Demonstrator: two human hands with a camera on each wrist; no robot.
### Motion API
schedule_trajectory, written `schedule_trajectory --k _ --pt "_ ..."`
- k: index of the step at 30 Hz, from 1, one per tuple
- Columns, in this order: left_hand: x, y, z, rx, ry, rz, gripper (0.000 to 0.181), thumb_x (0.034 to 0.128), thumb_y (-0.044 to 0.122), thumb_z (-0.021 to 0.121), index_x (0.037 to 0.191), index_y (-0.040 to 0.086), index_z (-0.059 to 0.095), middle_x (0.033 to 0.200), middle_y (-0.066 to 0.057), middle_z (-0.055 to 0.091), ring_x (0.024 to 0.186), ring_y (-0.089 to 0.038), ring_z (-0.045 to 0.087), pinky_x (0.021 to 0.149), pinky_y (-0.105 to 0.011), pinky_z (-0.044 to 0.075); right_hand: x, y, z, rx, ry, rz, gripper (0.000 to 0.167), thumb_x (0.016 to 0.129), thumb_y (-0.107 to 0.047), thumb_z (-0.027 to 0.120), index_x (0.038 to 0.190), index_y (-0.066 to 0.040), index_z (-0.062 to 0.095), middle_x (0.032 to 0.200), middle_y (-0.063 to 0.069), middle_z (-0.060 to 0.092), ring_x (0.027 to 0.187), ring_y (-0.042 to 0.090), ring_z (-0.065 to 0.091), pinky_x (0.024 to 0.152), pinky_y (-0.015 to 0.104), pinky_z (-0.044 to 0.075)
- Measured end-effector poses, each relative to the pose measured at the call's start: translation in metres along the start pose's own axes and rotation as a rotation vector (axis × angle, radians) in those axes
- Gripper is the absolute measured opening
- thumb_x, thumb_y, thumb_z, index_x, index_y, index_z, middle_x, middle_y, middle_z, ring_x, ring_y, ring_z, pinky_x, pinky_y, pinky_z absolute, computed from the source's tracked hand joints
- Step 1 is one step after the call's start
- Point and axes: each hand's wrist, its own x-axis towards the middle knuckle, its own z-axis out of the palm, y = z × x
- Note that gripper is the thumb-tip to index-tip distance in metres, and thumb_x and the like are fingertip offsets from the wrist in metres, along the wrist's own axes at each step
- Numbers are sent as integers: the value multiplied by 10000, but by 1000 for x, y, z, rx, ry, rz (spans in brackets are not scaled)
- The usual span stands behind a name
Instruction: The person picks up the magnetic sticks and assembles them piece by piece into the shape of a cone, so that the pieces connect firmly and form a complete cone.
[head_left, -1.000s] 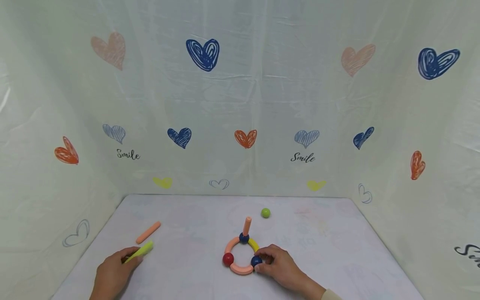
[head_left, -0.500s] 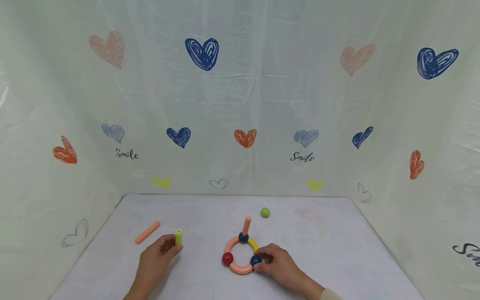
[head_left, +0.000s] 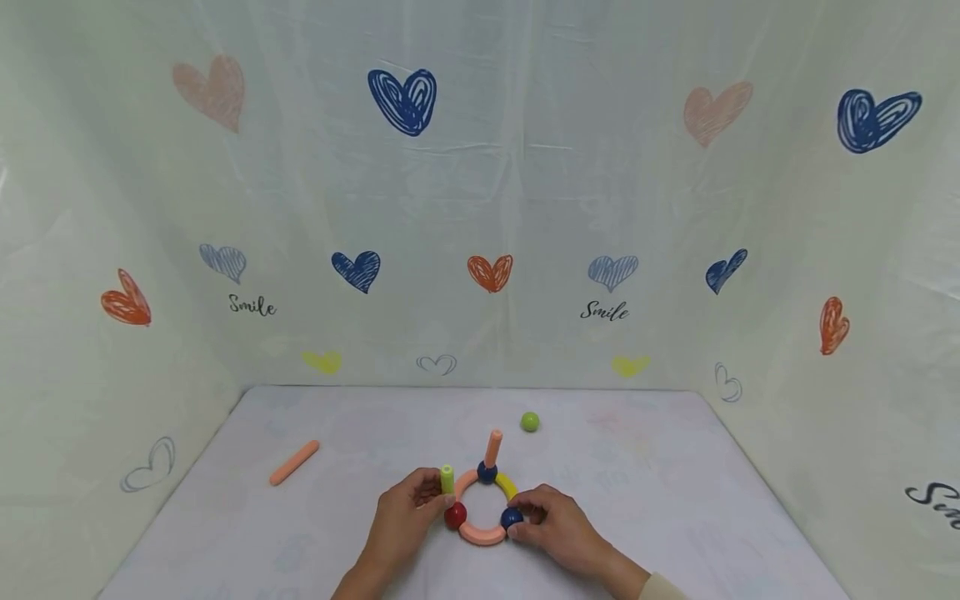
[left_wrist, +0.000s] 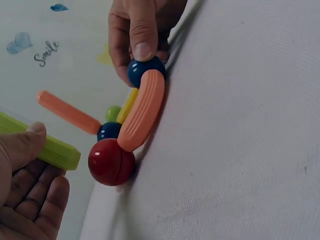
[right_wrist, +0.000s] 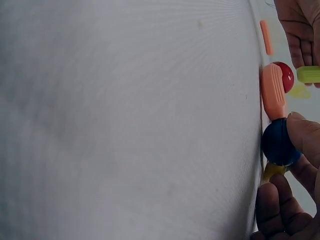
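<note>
A ring of curved rods and balls lies on the table. It joins a red ball (head_left: pixel 454 517), a near blue ball (head_left: pixel 512 518), a far blue ball (head_left: pixel 487 472), a yellow curved rod (head_left: pixel 507 486) and two salmon curved rods, the front one (left_wrist: pixel 144 110) ribbed. A straight salmon rod (head_left: pixel 492 448) stands up from the far blue ball. My left hand (head_left: pixel 403 518) pinches a light green rod (left_wrist: pixel 60 152) upright, its lower end slightly apart from the red ball in the left wrist view. My right hand (head_left: pixel 562 533) holds the near blue ball between thumb and fingers.
A loose salmon rod (head_left: pixel 295 463) lies on the left side of the table (head_left: pixel 360 425). Behind the ring sits a green ball (head_left: pixel 530 422). A pale curtain (head_left: pixel 480 167) printed with hearts hangs around the back and sides.
My left hand has carried the green rod rightward from the table's left to above the red ball, turning it from slanted to upright. My right hand has stayed on the blue ball.
</note>
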Motion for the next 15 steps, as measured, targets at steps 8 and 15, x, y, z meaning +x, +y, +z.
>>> schedule_trajectory --k 8,15 --pt "1 -4 8 -13 -56 7 309 909 191 835 1183 108 720 1035 25 768 970 -133 706 831 -335 597 0 1 1 -4 2 4 337 901 -327 847 1194 -182 765 998 -33 624 861 108 543 710 223 440" --pt "1 -5 14 31 -66 -10 308 896 172 843 1177 113 732 980 64 745 908 -92 672 768 -262 563 0 1 1 -3 7 -4 333 898 -322 849 1187 -180 766 1001 -30 628 865 107 551 715 223 447"
